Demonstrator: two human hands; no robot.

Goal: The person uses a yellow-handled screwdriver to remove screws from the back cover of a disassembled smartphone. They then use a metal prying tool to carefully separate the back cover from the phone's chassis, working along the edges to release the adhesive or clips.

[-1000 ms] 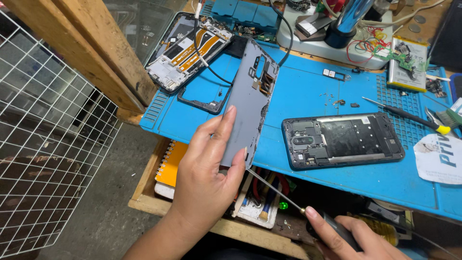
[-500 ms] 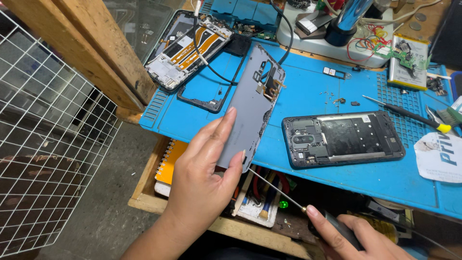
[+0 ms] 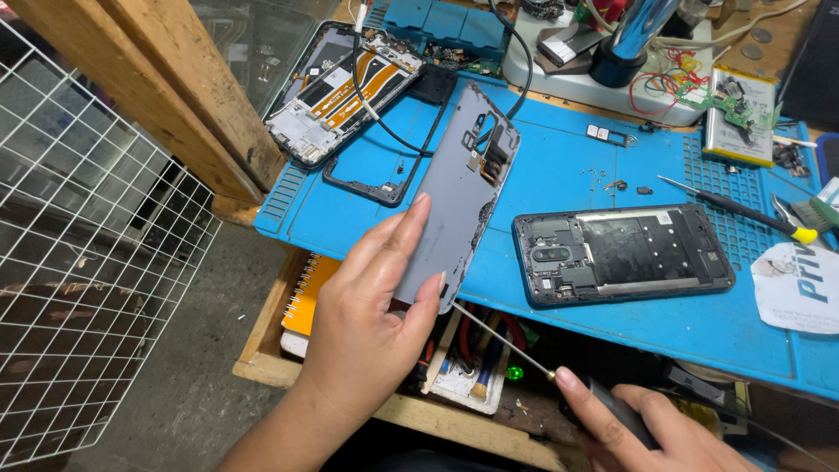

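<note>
Left hand (image 3: 371,323) grips the grey back cover (image 3: 454,197), tilted above the blue mat (image 3: 559,166); right hand (image 3: 647,428) closes on a screwdriver (image 3: 524,354) whose tip meets the cover's lower edge. Cover already off; opened phone (image 3: 622,253) lies beyond the right hand, unassembled

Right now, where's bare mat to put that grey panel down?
Bare blue mat lies between the grey panel and the opened black phone, and along the near edge below that phone. The far edge is crowded with parts and cables.

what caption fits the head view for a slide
Left hand holds grey phone back panel; right hand points thin screwdriver at it.
</note>
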